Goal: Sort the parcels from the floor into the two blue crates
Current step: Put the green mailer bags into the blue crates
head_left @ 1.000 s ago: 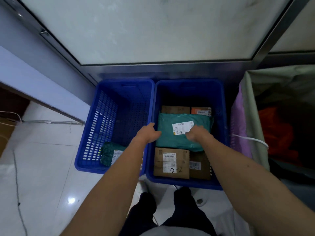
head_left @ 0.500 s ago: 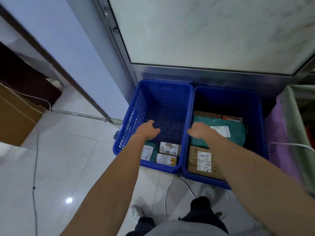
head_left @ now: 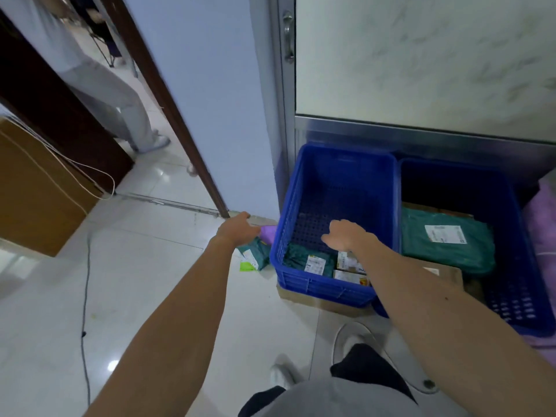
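Two blue crates stand side by side against the wall. The left crate (head_left: 301, 188) holds a small green bag (head_left: 296, 255) and two small white boxes (head_left: 349, 269) at its near end. The right crate (head_left: 511, 230) holds a large green mailer (head_left: 445, 245) on top of brown cardboard boxes (head_left: 445, 273). On the floor left of the left crate lie a small green parcel (head_left: 255, 254) and a purple one (head_left: 268, 232). My left hand (head_left: 237, 228) hovers just above these floor parcels, empty, fingers loosely apart. My right hand (head_left: 344, 234) hangs over the left crate, empty, fingers spread.
A flat cardboard piece (head_left: 319, 302) lies under the crates. A dark cable (head_left: 85, 296) runs across the tiled floor at left, beside a brown box (head_left: 39, 191). Another person's legs (head_left: 120, 100) stand in the doorway at the back left. Purple fabric (head_left: 544, 224) borders the right crate.
My view has swung left. Both hands left the large green mailer in the right crate; my left hand moved out over the floor parcels and my right hand over the left crate.
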Motion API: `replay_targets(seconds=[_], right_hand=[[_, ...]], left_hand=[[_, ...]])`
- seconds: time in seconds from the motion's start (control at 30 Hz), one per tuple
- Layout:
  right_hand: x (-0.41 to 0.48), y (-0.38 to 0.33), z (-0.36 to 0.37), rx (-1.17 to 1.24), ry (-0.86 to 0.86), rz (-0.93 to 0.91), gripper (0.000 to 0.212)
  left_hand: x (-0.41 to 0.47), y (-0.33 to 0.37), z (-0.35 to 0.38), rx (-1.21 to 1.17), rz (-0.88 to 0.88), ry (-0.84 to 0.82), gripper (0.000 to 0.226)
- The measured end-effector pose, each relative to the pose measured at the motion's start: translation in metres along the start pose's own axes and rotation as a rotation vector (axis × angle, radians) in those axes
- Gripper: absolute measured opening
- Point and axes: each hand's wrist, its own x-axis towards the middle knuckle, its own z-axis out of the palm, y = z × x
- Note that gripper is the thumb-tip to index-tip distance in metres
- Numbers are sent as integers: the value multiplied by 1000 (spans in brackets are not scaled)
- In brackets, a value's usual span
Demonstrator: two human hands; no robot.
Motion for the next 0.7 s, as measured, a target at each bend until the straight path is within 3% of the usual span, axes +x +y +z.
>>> replay_targets(seconds=[0.63, 0.7], right_hand=[[131, -109, 7, -44, -43, -62, 26], [142, -114, 7, -42, -61, -41, 33]], left_hand=[[106, -57, -47, 190, -31, -91, 64], [119, -57, -50, 183, -14, -118, 64]])
